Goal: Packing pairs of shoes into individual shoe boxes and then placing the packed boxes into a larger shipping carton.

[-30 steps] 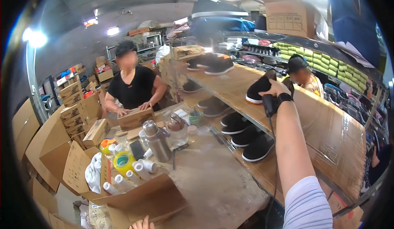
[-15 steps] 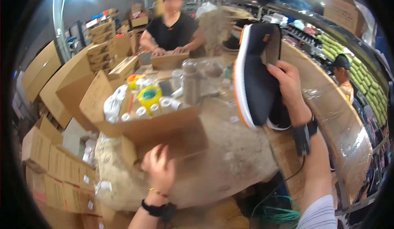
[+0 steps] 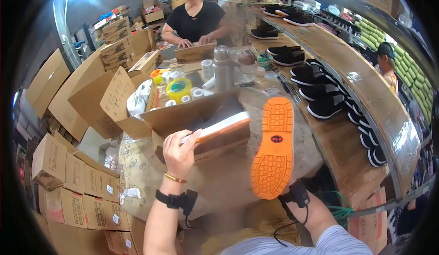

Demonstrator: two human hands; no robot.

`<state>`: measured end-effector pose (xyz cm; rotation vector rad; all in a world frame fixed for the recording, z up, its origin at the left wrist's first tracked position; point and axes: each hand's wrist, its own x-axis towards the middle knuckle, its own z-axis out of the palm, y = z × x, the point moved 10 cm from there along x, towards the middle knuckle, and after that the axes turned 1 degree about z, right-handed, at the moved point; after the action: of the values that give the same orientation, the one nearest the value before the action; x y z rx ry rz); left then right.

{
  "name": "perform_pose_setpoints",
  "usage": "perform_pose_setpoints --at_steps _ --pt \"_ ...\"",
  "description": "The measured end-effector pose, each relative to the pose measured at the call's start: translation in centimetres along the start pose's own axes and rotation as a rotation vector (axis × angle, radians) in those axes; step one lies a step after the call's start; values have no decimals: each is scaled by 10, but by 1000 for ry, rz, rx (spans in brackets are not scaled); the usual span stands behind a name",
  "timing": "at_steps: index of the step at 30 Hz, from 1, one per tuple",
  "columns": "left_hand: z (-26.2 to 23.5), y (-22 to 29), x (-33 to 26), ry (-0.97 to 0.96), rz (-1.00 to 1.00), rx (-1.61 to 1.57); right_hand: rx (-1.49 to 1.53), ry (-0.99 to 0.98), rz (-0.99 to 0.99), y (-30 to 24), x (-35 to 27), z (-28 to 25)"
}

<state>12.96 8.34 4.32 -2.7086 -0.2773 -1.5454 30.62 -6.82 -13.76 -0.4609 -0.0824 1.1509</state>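
Note:
My left hand (image 3: 179, 151) is closed on one end of a black shoe (image 3: 223, 125) with a white midsole and orange outsole. That shoe lies tilted on its side, partly inside an open cardboard shoebox (image 3: 164, 119). To the right, a second shoe (image 3: 273, 150) is held up on end, its orange treaded sole facing me. My right forearm (image 3: 319, 211) reaches up behind this second shoe; the hand and its fingers are hidden by the sole.
Beyond the shoebox stand a yellow tape roll (image 3: 179, 89), white rolls (image 3: 197, 93) and a bottle (image 3: 223, 70). Black shoes (image 3: 315, 90) line a shelf at right. Stacked cartons (image 3: 73, 172) fill the left. A person across the table (image 3: 137, 161) rests both hands on a box (image 3: 195, 52).
The shoe pair, raised in my right hand before, is now split between both hands. My left hand has closed on one shoe at the box; the other has come down with its sole turned toward me.

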Motion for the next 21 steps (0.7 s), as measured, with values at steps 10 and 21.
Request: perform_pose_setpoints --at_steps 10,21 --pt "69 -17 -68 -547 2 61 62 -309 68 29 22 76" --pt "32 27 -44 -412 75 -48 -2008 -709 -1136 40 48 166"
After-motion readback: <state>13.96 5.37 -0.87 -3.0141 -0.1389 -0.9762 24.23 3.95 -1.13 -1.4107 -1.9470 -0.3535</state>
